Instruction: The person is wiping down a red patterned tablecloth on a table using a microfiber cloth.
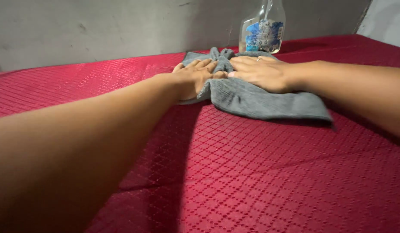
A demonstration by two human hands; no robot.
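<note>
A grey cloth [260,101] lies bunched near the far edge of a red quilted surface [260,172]. My left hand [194,77] rests flat on the cloth's left part, fingers stretched toward the bunched folds. My right hand [262,73] lies palm down on the cloth's middle, a ring on one finger. The two hands almost touch at the fingertips. Both forearms reach in from the near side.
A clear plastic spray bottle [262,30] with a blue label stands just behind the cloth, against a grey wall [100,26]. The red surface stretches wide to the left and toward me.
</note>
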